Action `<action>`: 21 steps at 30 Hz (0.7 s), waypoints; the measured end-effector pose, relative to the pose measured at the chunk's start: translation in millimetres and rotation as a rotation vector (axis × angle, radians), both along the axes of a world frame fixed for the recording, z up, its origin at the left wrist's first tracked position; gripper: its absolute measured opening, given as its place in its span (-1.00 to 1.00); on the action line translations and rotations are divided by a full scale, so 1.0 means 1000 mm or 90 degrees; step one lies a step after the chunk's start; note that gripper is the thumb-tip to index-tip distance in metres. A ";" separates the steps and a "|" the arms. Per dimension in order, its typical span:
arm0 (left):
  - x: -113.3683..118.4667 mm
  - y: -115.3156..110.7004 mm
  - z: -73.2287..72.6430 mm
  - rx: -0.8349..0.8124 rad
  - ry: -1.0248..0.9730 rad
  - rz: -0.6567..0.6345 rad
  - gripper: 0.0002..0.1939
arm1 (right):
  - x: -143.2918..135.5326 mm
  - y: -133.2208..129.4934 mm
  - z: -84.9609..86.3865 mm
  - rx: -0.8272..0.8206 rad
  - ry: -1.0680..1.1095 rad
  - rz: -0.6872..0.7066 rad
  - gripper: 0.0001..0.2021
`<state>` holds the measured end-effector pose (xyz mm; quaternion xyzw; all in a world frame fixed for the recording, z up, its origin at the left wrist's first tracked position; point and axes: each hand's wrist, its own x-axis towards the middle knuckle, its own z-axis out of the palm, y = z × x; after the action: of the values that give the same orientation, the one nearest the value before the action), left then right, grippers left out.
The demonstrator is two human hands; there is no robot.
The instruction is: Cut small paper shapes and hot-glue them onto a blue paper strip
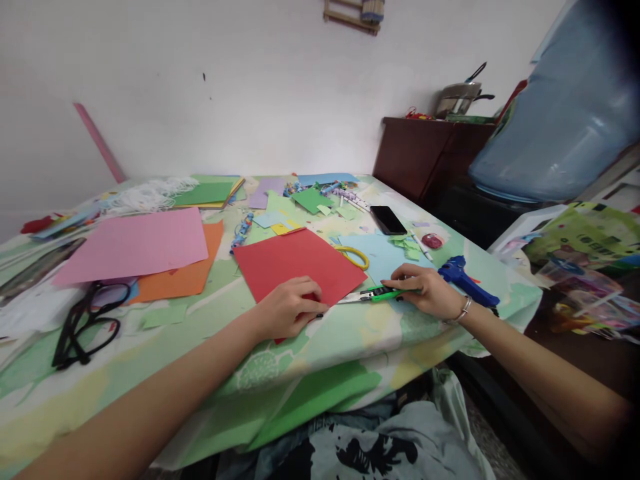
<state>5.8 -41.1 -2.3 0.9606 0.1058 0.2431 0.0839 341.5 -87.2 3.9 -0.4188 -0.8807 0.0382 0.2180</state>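
A sheet of red paper (295,267) lies before me on the table. At its near edge is my left hand (291,308), the fingers bent and pinching the paper. My right hand (417,288) grips a green utility knife (383,293), its blade out and pointing left. The blade's tip meets the red sheet's near right edge, close to my left fingers. Partly covered by the red sheet is a pair of scissors with a yellow handle (361,252). Light blue paper (370,248) lies behind the knife.
Right of my hand lies a blue glue gun (467,280). Farther back are a black phone (389,220) and a red round item (433,241). Pink paper (140,243), orange paper (185,273) and black glasses (90,327) lie left. A large water bottle (555,113) stands right.
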 end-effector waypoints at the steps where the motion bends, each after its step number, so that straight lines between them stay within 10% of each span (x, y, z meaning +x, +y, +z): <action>1: 0.000 0.000 0.000 -0.002 -0.005 -0.001 -0.74 | -0.001 0.000 0.000 -0.001 -0.001 0.001 -0.62; 14: 0.002 0.007 0.006 -0.121 -0.026 0.062 -0.66 | 0.001 -0.015 -0.001 0.023 0.001 -0.025 -0.61; 21: 0.058 0.036 0.037 -0.119 0.186 -0.011 -0.30 | -0.003 -0.024 0.002 0.031 0.003 -0.037 -0.62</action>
<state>63.8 -4.9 34.9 0.9745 0.1305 0.0893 0.1590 338.0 -111.6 5.9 -0.4385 -0.8684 0.0118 0.2313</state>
